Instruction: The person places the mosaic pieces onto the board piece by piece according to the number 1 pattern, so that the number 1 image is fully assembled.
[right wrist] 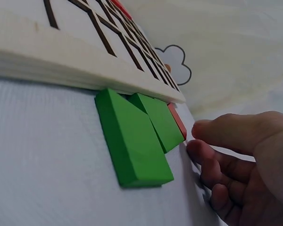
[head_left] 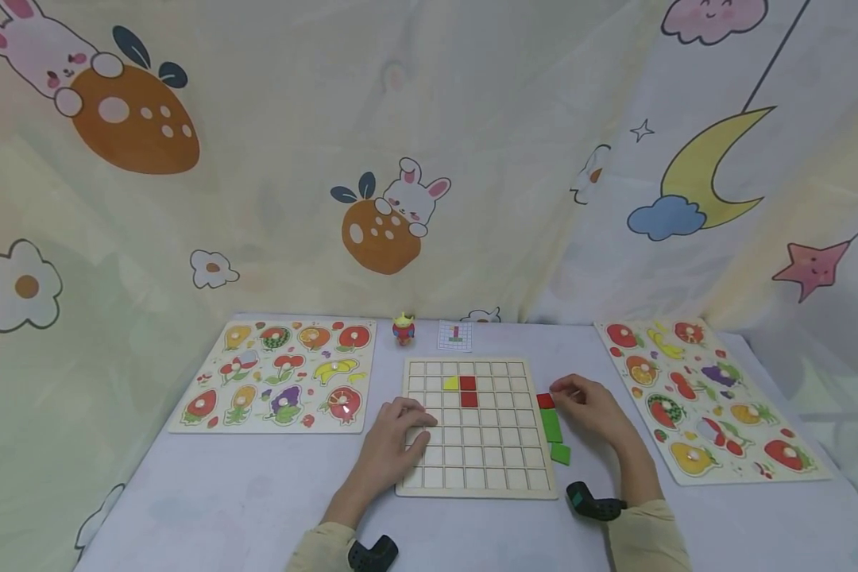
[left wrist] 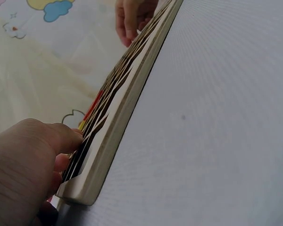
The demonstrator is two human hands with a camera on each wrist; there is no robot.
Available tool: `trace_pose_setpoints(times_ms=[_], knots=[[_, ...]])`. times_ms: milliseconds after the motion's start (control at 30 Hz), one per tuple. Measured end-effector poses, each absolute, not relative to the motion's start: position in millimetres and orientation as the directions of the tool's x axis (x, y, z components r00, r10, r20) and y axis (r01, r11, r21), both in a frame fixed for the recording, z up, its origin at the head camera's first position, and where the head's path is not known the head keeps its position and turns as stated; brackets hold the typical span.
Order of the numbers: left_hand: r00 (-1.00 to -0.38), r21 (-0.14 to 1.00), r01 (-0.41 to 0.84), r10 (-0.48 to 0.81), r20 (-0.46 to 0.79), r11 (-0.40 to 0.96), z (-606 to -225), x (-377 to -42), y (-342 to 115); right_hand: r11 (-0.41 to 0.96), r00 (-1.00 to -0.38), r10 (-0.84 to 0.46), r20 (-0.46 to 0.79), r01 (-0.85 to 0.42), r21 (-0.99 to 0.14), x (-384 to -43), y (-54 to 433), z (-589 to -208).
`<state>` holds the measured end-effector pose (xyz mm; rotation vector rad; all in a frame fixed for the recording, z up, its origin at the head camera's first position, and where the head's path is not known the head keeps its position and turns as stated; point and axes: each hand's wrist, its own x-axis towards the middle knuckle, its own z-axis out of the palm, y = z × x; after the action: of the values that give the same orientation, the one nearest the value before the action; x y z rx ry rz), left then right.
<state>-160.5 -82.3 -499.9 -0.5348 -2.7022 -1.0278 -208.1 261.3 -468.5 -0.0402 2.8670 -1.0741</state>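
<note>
A wooden grid board (head_left: 479, 492) lies on the table with two red squares (head_left: 468, 391) and a yellow square (head_left: 451, 384) in its cells. My left hand (head_left: 393, 441) rests over the board's left edge with its fingers spread loosely. In the left wrist view, its thumb (left wrist: 61, 136) lies at the grid. Just right of the board, my right hand (head_left: 588, 409) hovers beside a red block (head_left: 546, 401), its thumb and fingers loosely bent and nothing between them. Green blocks (right wrist: 132, 141) lie along that same edge, the nearest one turned at an angle.
Behind the board stand a small toy figure (head_left: 403, 329) and a card with a printed grid pattern (head_left: 455, 336). Fruit puzzle boards flank it, one on the left (head_left: 257, 425) and another on the right (head_left: 751, 477). A printed cloth (head_left: 500, 199) hangs behind the table.
</note>
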Motion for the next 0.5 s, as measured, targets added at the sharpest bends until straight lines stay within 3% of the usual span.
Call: trace_pose_setpoints(times_ms=[233, 500], knots=[[-0.916, 0.602, 0.398, 0.261, 0.305, 0.693, -499.7, -161.3, -81.9, 0.754, -0.988, -0.137, -0.077, -0.053, -0.655, -206.3, 262.8, -468.0], [-0.919, 0.605, 0.392, 0.261, 0.296, 0.693, -500.1, -160.3, -82.3, 0.746, -0.987, -0.143, -0.072, -0.060, -0.663, -204.2, 261.3, -467.0]])
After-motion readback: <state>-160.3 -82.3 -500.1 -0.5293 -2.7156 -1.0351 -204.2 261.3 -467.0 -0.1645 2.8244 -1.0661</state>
